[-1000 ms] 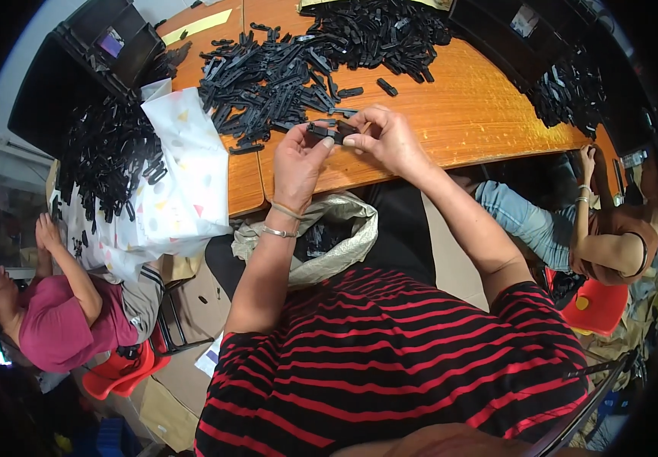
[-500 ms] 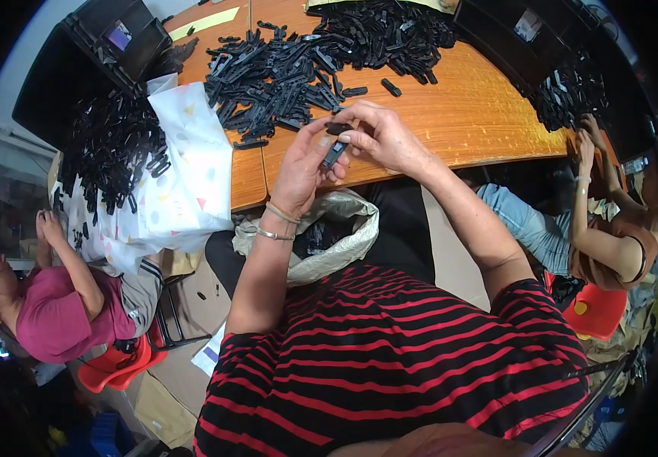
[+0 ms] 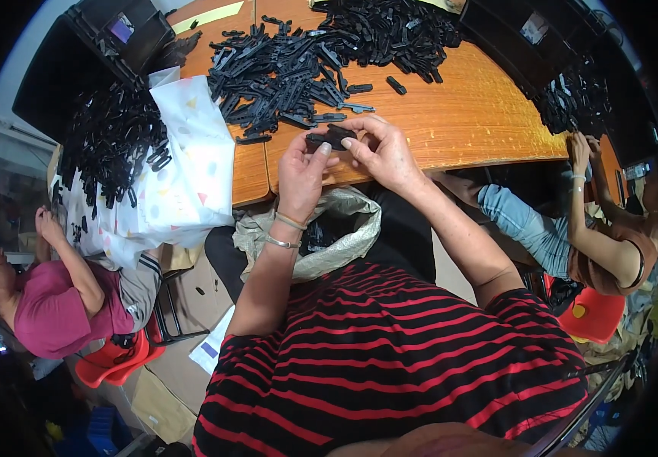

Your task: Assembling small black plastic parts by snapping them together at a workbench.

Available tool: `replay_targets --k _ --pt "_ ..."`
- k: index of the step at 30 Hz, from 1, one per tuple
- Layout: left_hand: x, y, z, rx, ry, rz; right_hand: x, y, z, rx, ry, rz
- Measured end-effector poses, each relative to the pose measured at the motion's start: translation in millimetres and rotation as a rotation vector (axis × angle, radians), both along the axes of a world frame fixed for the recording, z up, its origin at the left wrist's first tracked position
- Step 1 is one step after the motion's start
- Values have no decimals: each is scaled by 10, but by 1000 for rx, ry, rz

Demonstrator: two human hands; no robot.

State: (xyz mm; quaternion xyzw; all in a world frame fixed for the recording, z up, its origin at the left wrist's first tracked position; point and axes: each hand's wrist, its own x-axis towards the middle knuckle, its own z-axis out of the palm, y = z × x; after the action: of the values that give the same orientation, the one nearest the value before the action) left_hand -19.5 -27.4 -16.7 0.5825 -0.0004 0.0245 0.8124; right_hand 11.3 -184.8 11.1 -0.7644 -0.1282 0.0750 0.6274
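Observation:
Just over the table's near edge, my hands meet with small black plastic parts between their fingers. My left hand point(image 3: 303, 169) pinches one dark part point(image 3: 316, 141) between thumb and fingers. In my right hand point(image 3: 387, 156) is another dark part point(image 3: 340, 134), held close against the first; whether the two are joined I cannot tell. Beyond my fingers spreads a pile of long dark-grey plastic pieces point(image 3: 268, 76). Behind it to the right lies a heap of smaller black pieces point(image 3: 401, 38). A woven sack point(image 3: 336, 261) stands open in my lap, with dark pieces inside.
The wooden table point(image 3: 481, 107) carries black bins point(image 3: 89, 65) at left and another bin point(image 3: 549, 53) at right. A white plastic sheet point(image 3: 195, 152) lies under more black parts at left. One person point(image 3: 62, 305) works at left, another person point(image 3: 603, 244) at right.
Both hands have moved slightly away from me, and the held pieces have turned from a steep slant to nearly level, side by side. A grey piece now lies just beyond my fingers.

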Motion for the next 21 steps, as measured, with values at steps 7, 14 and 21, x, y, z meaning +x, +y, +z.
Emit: replay_targets --k 7,14,21 --pt "11 21 -15 43 -103 5 22 44 -59 -172 -419 -14" --pt "-119 -105 160 93 -210 80 -22 81 -24 -200 -503 -10" --pt "-198 -70 272 365 -269 158 -16 121 38 -41 -212 -36"
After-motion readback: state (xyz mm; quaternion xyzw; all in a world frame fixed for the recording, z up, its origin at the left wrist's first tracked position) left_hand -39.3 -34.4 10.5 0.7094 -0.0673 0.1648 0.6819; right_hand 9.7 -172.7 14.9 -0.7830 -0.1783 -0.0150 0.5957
